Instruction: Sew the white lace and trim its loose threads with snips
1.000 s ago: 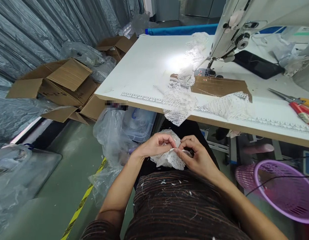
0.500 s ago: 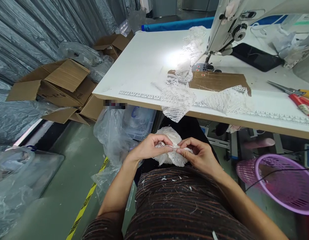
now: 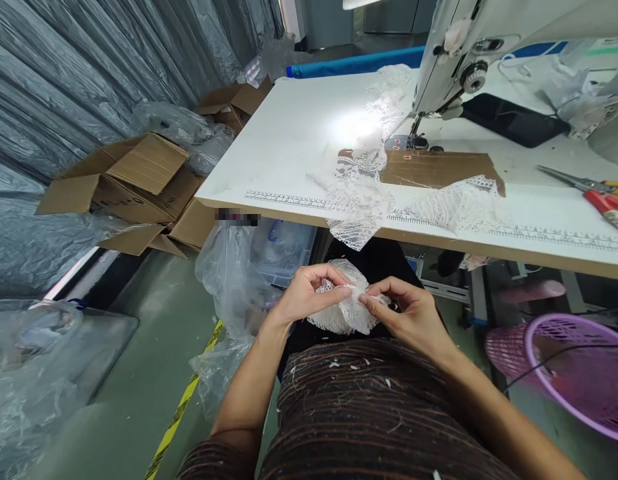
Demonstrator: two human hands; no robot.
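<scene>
A bunched piece of white lace (image 3: 343, 313) rests on my lap, below the front edge of the sewing table (image 3: 289, 140). My left hand (image 3: 309, 295) pinches its upper edge between thumb and fingers. Just to the right, my right hand (image 3: 406, 313) pinches the same edge, fingertips nearly touching the left ones. More white lace (image 3: 356, 207) hangs over the table edge above my hands, and it runs back to the needle of the white sewing machine (image 3: 469, 47).
A brown cardboard sheet (image 3: 439, 168) and a second lace piece (image 3: 459, 203) lie on the table; scissors (image 3: 583, 185) and a black phone (image 3: 511, 120) sit to the right. A purple basket (image 3: 579, 373) stands at right. Open cardboard boxes (image 3: 133, 180) and plastic bags (image 3: 233, 287) fill the floor at left.
Both hands stay pinched on the lace in my lap, with small finger shifts along its edge. The view has drifted slightly to the left.
</scene>
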